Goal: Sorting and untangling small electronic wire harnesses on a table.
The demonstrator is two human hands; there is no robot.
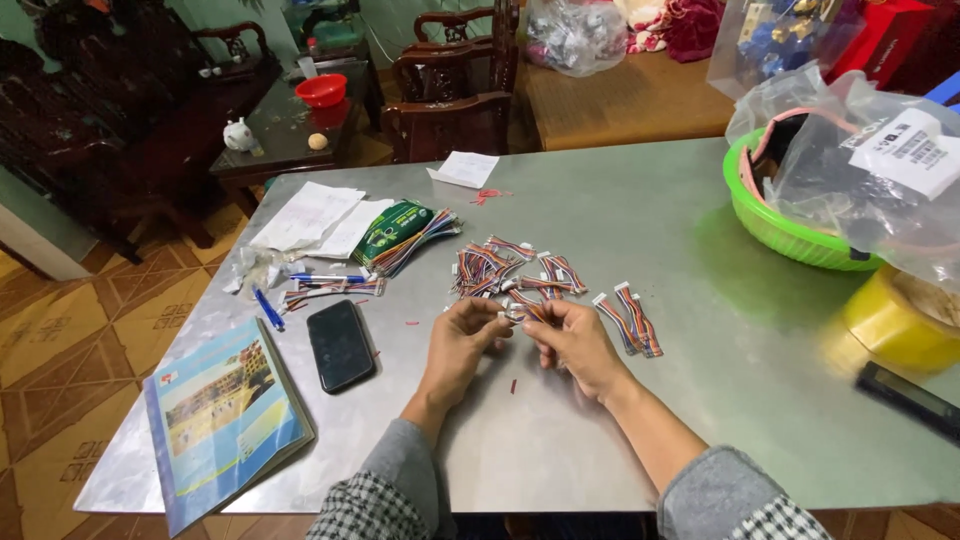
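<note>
Head view shows left hand (468, 335) and right hand (572, 340) together pinching one multicoloured ribbon-wire connector lead (518, 310), loose pile (510, 268) at twelve o'clock, three finished-looking leads (630, 318) at three.

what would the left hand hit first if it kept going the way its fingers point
Probably the right hand: the left hand points right, fingertips meeting on a small multicoloured wire harness.

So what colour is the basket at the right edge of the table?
Bright green basket, seen in the head view, partly covered by a clear plastic bag.
</note>
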